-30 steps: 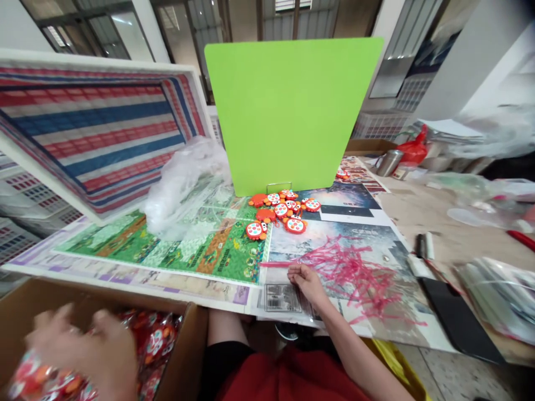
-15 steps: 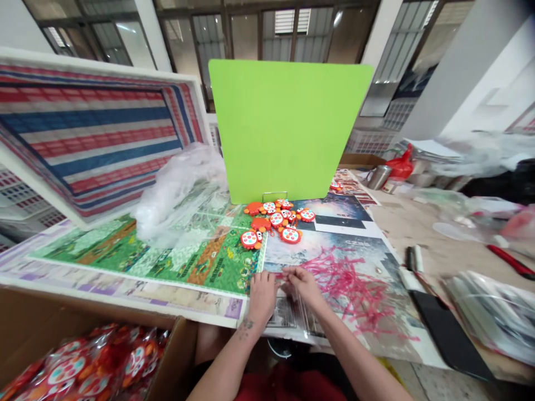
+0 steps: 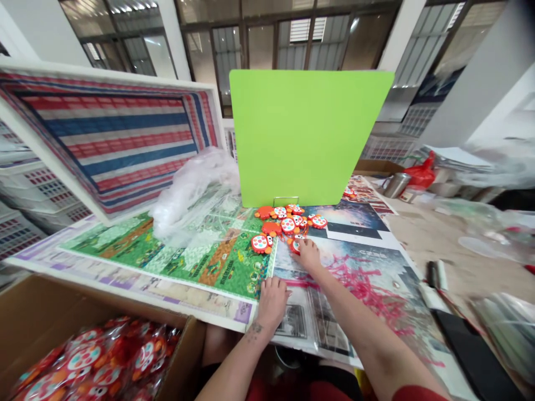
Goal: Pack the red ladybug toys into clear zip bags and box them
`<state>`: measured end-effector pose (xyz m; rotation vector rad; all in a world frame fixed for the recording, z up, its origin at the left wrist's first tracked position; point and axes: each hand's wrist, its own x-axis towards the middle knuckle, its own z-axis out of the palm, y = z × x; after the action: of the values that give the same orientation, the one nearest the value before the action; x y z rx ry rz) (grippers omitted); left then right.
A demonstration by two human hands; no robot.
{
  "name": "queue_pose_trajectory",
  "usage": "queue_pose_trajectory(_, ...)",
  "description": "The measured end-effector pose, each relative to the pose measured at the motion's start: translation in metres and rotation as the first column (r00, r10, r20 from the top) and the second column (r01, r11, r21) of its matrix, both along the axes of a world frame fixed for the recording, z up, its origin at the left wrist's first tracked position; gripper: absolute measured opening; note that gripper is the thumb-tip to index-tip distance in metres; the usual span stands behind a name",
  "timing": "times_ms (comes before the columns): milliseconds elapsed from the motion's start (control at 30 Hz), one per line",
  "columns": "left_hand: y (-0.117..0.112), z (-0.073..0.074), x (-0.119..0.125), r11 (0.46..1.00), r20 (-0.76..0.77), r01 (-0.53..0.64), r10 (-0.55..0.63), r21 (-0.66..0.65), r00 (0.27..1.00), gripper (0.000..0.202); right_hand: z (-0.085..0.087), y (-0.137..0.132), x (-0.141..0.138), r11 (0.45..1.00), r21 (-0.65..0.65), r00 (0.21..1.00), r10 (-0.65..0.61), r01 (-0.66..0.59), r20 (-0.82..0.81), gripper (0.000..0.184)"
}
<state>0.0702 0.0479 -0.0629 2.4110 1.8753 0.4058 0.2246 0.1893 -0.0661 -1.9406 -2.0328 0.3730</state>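
Note:
My right hand has its fingers closed over a red crab-shaped toy with a white, dotted front, partly covering it. Just behind it lie several more such toys, among them one face up and one at the left. Near the front edge of the table, my left hand rests with curled fingers. A pink strip runs rightward from its fingertips; the fingers hide its end. Right of both hands spreads a loose heap of pink strips, partly behind my right forearm.
A green board stands behind the toys. Clear plastic lies by a striped-lined crate at left. A cardboard box holds bagged toys at lower left. A black-bladed tool and bags lie at right.
My right hand has left the spot beside my left hand and moved forward onto a crab toy. My left hand stays near the table edge. The view has shifted slightly.

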Motion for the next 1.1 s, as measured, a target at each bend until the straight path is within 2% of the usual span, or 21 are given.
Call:
queue_pose_trajectory(133, 0.000, 0.004, 0.001, 0.999, -0.006, -0.036, 0.036, -0.014, 0.999, 0.022, 0.006, -0.019, 0.014, 0.997, 0.004, 0.997, 0.083, -0.083, 0.011, 0.052)
queue_pose_trajectory(200, 0.000, 0.005, 0.001, 0.999, -0.010, -0.039, 0.039, -0.018, 0.999, 0.022, 0.010, -0.029, 0.023, 0.996, 0.028, 0.993, 0.091, -0.089, -0.073, 0.049)
queue_pose_trajectory(233, 0.001, 0.006, 0.001, 0.999, -0.009, -0.038, 0.038, -0.020, 0.999, 0.021, 0.011, -0.035, 0.028, 0.995, 0.057, 0.981, 0.091, -0.082, -0.172, 0.046)
queue_pose_trajectory(300, 0.001, 0.006, 0.001, 0.999, -0.004, -0.034, 0.034, -0.025, 0.999, 0.020, 0.010, -0.050, 0.035, 0.990, 0.130, 0.888, 0.102, -0.047, -0.448, 0.040)
queue_pose_trajectory(367, 0.001, 0.005, 0.001, 0.999, 0.011, -0.015, 0.015, -0.029, 1.000, 0.018, 0.008, -0.068, 0.041, 0.984, 0.179, 0.719, 0.131, -0.009, -0.682, 0.040)
queue_pose_trajectory(433, 0.001, 0.004, -0.001, 0.999, 0.051, 0.025, -0.023, -0.034, 0.998, 0.014, 0.007, -0.087, 0.045, 0.982, 0.187, 0.582, 0.145, 0.011, -0.800, 0.043)
queue_pose_trajectory(500, 0.000, 0.002, -0.003, 0.998, 0.128, 0.050, -0.045, -0.039, 0.991, 0.012, 0.011, -0.104, 0.051, 0.986, 0.167, 0.525, 0.144, -0.004, -0.839, 0.044)
queue_pose_trajectory(533, 0.000, 0.001, -0.004, 0.998, 0.177, 0.046, -0.038, -0.041, 0.983, 0.014, 0.015, -0.111, 0.054, 0.988, 0.153, 0.517, 0.145, -0.026, -0.844, 0.044)
queue_pose_trajectory(667, -0.001, 0.001, -0.005, 0.999, 0.305, -0.005, 0.016, -0.037, 0.952, 0.047, 0.034, -0.128, 0.067, 0.977, 0.105, 0.514, 0.186, -0.184, -0.837, 0.041)
queue_pose_trajectory(733, -0.003, 0.003, -0.005, 0.999, 0.262, 0.043, -0.036, -0.020, 0.964, 0.037, 0.039, -0.128, 0.067, 0.970, 0.085, 0.504, 0.193, -0.229, -0.842, 0.040)
queue_pose_trajectory(800, -0.005, 0.005, -0.004, 0.993, 0.177, 0.119, -0.117, -0.001, 0.977, 0.021, 0.039, -0.125, 0.061, 0.974, 0.084, 0.483, 0.178, -0.210, -0.857, 0.046)
queue_pose_trajectory(867, -0.006, 0.006, -0.004, 0.985, 0.119, 0.169, -0.171, 0.024, 0.978, 0.018, 0.035, -0.118, 0.050, 0.979, 0.096, 0.460, 0.171, -0.181, -0.871, 0.054)
queue_pose_trajectory(933, -0.007, 0.005, -0.005, 0.982, 0.112, 0.178, -0.184, 0.064, 0.976, 0.017, 0.030, -0.109, 0.039, 0.973, 0.111, 0.454, 0.193, -0.202, -0.870, 0.059)
queue_pose_trajectory(1000, -0.007, 0.003, -0.007, 0.981, 0.134, 0.166, -0.179, 0.100, 0.975, 0.013, 0.026, -0.100, 0.030, 0.960, 0.105, 0.486, 0.224, -0.260, -0.845, 0.060)
queue_pose_trajectory(1100, -0.006, 0.000, -0.010, 0.982, 0.161, 0.141, -0.160, 0.127, 0.974, 0.009, 0.023, -0.090, 0.020, 0.945, 0.091, 0.575, 0.265, -0.313, -0.774, 0.050)
